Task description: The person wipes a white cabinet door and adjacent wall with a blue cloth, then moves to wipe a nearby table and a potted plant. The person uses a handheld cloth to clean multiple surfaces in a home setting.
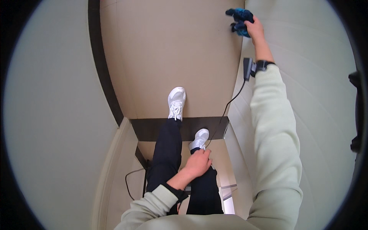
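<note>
My right hand (255,28) is stretched far forward at the upper right, gripping a bunched blue and dark patterned cloth (241,22). The cloth is beside the edge of a pale door (316,95); whether it touches the door I cannot tell. On that wrist sits a black strap (261,66) carrying a small dark device (247,69). My left hand (198,163) is low in front of my right leg, its fingers loosely bent. Whether it holds something is unclear; a small light thing shows by its fingers.
A black cable (228,103) runs from the wrist device down toward my legs. My white shoes (176,100) stand at a dark threshold strip (158,129) on the beige floor (172,51). A grey-white wall (54,100) with dark skirting (100,57) rises on the left.
</note>
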Demonstrator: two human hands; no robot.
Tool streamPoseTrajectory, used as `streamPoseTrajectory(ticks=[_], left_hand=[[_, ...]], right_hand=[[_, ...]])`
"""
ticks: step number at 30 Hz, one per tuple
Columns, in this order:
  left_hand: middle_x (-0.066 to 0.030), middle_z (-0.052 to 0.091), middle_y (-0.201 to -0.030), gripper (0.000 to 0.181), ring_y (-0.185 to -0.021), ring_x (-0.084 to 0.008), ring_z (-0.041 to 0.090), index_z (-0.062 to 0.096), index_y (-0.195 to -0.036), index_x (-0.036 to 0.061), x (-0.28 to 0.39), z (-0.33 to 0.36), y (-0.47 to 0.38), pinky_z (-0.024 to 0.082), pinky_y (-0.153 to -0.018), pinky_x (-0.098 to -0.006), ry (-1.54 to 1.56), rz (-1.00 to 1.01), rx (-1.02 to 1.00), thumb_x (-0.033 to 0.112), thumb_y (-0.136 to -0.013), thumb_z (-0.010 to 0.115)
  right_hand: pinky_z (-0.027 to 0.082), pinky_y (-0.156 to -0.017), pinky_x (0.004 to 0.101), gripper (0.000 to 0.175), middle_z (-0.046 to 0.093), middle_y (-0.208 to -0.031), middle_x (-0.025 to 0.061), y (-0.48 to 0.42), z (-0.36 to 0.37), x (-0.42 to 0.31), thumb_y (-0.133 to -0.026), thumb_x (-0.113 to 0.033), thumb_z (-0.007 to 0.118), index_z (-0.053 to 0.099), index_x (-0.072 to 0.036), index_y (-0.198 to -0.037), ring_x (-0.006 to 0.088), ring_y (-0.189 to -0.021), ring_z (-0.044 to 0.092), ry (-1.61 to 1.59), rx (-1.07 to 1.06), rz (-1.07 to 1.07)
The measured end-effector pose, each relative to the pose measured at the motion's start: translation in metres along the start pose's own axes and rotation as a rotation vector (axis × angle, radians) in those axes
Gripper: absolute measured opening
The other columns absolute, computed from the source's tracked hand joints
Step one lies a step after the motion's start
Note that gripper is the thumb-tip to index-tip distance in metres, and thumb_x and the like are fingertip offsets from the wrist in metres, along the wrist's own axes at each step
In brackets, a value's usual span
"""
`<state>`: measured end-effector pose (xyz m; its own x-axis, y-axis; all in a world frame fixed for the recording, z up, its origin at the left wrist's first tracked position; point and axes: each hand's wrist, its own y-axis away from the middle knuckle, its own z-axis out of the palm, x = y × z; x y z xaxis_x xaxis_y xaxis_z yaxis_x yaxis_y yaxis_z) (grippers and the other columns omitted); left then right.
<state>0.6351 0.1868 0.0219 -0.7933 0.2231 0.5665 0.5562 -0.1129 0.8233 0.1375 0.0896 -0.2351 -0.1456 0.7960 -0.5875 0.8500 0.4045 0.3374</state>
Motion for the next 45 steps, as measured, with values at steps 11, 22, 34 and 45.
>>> streamPoseTrajectory(ticks=[11,22,34,45], left_hand=[[-0.0175,0.059,-0.102,0.040,-0.101,-0.0362,0.059,0.056,-0.121,0.0061,0.004,-0.045,-0.011,0.050,-0.082,-0.0481,-0.021,0.005,-0.065,0.026,-0.088,0.064],[-0.0171,0.059,-0.105,0.045,-0.100,-0.0352,0.061,0.055,-0.127,0.0088,0.003,-0.065,-0.020,0.052,-0.083,-0.0470,0.026,0.048,0.043,0.031,-0.088,0.065],[-0.0150,0.058,-0.104,0.045,-0.099,-0.0330,0.060,0.055,-0.124,0.0083,0.002,-0.080,-0.017,0.052,-0.081,-0.0441,0.132,0.063,0.191,0.026,-0.085,0.067],[-0.0164,0.058,-0.106,0.044,-0.103,-0.0344,0.058,0.053,-0.124,0.0071,0.018,-0.110,-0.022,0.051,-0.084,-0.0476,0.199,0.073,0.137,0.028,-0.087,0.066]], right_hand=[[0.053,-0.076,0.0417,0.019,0.072,-0.092,0.0147,0.311,0.102,0.081,-0.083,-0.016,0.061,0.075,-0.015,-0.094,0.0325,-0.084,0.067,0.405,-1.457,-0.133],[0.049,-0.085,0.0328,0.044,0.065,-0.108,0.0103,0.007,-0.019,-0.058,-0.089,-0.017,0.066,0.055,0.004,-0.126,0.0189,-0.098,0.061,-0.293,-0.034,0.007],[0.051,-0.079,0.0328,0.038,0.070,-0.096,0.0071,0.082,0.166,-0.102,-0.073,-0.011,0.069,0.071,-0.013,-0.111,0.0194,-0.093,0.063,0.453,-1.583,-0.015],[0.051,-0.091,0.0369,0.027,0.062,-0.116,0.0122,0.027,0.001,-0.066,-0.095,-0.010,0.048,0.059,0.003,-0.116,0.0236,-0.104,0.060,-0.916,0.438,0.202]])
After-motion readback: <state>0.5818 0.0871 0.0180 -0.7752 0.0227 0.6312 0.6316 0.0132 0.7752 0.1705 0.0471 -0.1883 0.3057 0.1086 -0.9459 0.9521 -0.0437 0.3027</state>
